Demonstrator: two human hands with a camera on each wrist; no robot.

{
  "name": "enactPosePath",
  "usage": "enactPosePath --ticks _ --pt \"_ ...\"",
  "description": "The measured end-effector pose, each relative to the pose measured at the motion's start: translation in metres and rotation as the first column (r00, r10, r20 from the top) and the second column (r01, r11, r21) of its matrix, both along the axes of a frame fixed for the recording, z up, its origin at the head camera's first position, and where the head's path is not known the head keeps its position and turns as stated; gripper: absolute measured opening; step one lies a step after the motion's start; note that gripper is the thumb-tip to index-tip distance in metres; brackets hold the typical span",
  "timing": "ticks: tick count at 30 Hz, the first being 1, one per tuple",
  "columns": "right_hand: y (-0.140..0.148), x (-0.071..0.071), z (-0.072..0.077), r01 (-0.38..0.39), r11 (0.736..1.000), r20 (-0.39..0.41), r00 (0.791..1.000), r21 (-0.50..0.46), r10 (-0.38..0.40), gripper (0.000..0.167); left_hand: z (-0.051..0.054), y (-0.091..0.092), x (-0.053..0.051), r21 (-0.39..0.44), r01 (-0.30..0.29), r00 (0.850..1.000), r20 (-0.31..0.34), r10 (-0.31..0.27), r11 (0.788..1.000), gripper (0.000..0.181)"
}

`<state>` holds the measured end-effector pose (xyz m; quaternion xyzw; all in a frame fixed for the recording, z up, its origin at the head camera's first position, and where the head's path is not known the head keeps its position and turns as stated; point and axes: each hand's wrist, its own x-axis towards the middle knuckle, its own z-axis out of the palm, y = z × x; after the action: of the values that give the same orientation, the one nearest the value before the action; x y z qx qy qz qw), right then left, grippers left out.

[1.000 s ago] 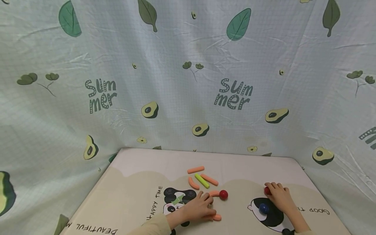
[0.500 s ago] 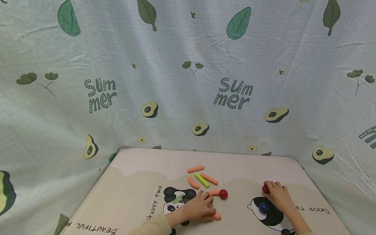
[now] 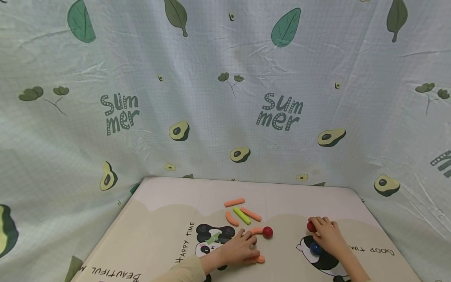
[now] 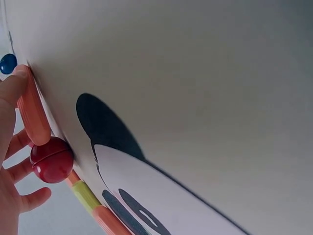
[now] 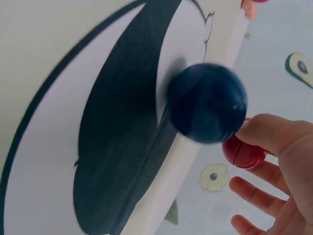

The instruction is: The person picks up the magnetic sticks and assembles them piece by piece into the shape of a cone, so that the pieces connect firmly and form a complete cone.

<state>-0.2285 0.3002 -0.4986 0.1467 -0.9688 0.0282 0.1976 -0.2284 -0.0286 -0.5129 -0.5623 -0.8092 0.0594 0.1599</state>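
Observation:
My right hand pinches a red ball between thumb and fingers, with its other fingers spread in the right wrist view. Close beside it on the mat is a dark blue ball. My left hand rests on the mat with fingers spread. Its thumb touches an orange stick, partly hidden by the hand in the head view. Just past the left fingertips lies a curved orange piece, end against a second red ball.
Farther back on the mat lie a yellow-green stick, two straight orange sticks and a curved orange piece. A printed curtain hangs behind the mat's far edge.
My right hand has moved left with the red ball, toward the blue ball. The left hand and the loose pieces have stayed in place.

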Motion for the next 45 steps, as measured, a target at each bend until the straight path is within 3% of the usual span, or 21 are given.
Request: enactPosePath --ticks 12,19,33,45 --pt "-0.022 0.008 0.000 -0.083 0.996 -0.012 0.996 -0.013 0.083 0.038 -0.002 -0.001 0.000 0.013 0.002 1.000 -0.005 -0.002 1.000 0.017" --pt "-0.030 0.009 -0.007 -0.125 0.992 -0.048 0.991 -0.019 0.124 0.039 -0.002 -0.002 0.000 0.029 0.012 1.000 -0.007 -0.012 1.000 0.015" --pt "-0.046 0.013 -0.011 -0.147 0.989 -0.044 0.988 -0.017 0.146 0.039 -0.003 -0.005 -0.002 0.065 0.030 0.999 0.036 -0.032 0.997 0.014" --pt "-0.057 0.018 -0.014 -0.240 0.971 -0.139 0.962 -0.010 0.236 0.040 0.000 -0.006 -0.002 0.081 0.050 0.998 0.022 -0.052 0.995 0.012"
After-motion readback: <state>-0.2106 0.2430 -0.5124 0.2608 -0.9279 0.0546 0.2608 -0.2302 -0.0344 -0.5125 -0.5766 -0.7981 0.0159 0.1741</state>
